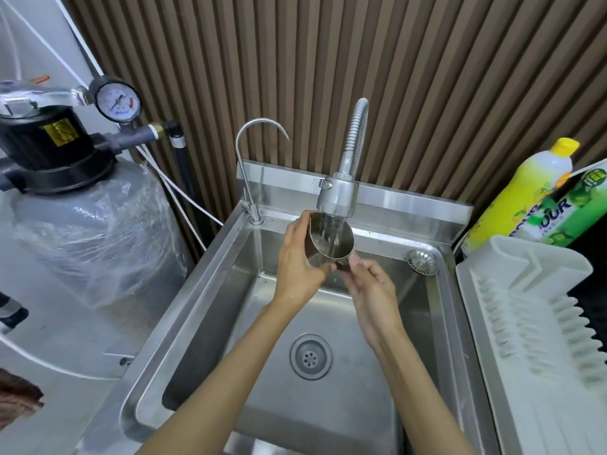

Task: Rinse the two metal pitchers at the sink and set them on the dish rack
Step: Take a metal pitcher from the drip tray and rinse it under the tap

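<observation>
A metal pitcher (330,238) is held tilted under the flexible faucet head (338,198), and water runs into its open mouth. My left hand (300,257) wraps around the pitcher's left side and bottom. My right hand (371,284) is just below and right of it, fingertips pinching a small dark part at the pitcher's lower edge, probably the handle. Both hands are over the steel sink (210,290). The white dish rack (532,323) lies to the right with nothing on it. Only one pitcher is in view.
A thin gooseneck tap (244,165) stands at the sink's back left. A loose strainer (422,261) rests on the back right rim. Yellow (522,192) and green (571,205) detergent bottles stand behind the rack. A filter tank (92,231) with a pressure gauge (116,100) stands on the left.
</observation>
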